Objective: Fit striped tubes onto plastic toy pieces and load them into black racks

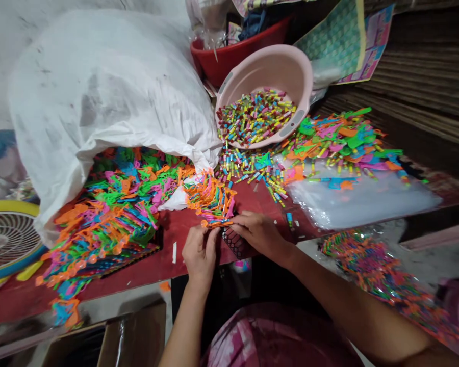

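**Pink garment (270,341) below, both hands pinching an orange plastic strip (218,223)**

Above the pink garment, the person's left hand (201,255) and right hand (258,235) are closing in a firm grip on the orange plastic strip, though the fingers are partly hiding how it is seated. The strip is sitting over the edge of the red tabletop (168,267), with a black mesh piece (233,242) just under the right hand. A tangled cluster of multicoloured plastic pieces (208,199) is rising from the strip. Beyond it, a heap of plastic toy pieces (107,214) is spilling from a white sack (107,102). Small coloured capsules (256,117) are filling a pink basin (279,63) and scattering onto a clear plastic sheet (359,199).
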A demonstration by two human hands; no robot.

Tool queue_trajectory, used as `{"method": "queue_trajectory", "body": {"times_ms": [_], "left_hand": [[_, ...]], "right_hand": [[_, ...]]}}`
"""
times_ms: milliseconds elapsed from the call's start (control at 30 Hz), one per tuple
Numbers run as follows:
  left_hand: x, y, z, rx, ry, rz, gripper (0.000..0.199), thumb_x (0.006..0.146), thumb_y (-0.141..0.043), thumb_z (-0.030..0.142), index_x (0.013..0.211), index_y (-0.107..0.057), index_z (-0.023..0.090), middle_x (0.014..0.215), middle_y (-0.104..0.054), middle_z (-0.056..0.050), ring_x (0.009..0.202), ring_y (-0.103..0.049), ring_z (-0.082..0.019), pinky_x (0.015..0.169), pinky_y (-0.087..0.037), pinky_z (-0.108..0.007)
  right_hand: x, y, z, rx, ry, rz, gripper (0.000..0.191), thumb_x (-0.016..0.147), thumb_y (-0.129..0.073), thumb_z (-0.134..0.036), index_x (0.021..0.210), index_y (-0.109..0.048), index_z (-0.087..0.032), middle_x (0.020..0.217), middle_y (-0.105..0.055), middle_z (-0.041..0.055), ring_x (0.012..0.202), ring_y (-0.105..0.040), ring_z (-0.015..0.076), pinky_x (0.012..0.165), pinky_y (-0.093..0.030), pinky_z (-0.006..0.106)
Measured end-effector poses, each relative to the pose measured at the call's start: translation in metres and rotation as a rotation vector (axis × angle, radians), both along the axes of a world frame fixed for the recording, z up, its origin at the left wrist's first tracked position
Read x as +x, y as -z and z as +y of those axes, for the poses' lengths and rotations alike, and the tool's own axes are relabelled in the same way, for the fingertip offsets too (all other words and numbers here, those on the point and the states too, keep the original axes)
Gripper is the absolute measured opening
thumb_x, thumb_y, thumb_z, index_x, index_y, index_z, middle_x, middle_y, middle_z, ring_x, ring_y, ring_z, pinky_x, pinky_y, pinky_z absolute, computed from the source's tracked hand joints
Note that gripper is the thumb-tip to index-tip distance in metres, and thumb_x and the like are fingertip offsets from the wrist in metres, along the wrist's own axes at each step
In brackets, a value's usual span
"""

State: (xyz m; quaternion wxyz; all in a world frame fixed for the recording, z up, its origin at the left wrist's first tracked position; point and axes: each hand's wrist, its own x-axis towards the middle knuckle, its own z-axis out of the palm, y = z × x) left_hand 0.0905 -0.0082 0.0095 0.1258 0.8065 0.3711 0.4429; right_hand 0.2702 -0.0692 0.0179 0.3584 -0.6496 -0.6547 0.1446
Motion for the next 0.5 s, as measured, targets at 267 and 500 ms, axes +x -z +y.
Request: {"method": "queue_trajectory", "body": {"times_ms": [267,500], "left_hand": [[-0.003,-0.005,0.006,-0.008,0.047,0.112,0.014,0.092,-0.06,0.031,0.09,-0.067,0.019,0.079,-0.064,0.0,0.072,-0.062,-0.013,0.067,-0.047,-0.022],[-0.006,-0.012,0.009,0.018,0.055,0.207,0.027,0.095,-0.053,0.041,0.087,-0.065,0.019,0.073,-0.062,0.0,0.066,-0.061,-0.014,0.061,-0.045,-0.023]], "right_hand": [[-0.013,0.001,0.003,-0.147,0.025,-0.24,0.029,0.095,-0.055,-0.028,0.071,-0.066,-0.017,0.074,-0.061,0.0034,0.065,-0.051,0.0132,0.059,-0.026,0.028],[-0.003,-0.012,0.001,-0.061,0.08,-0.016,0.007,0.085,-0.068,-0.021,0.091,-0.066,-0.017,0.08,-0.062,-0.0009,0.074,-0.056,0.0125,0.065,-0.034,0.023]]}}
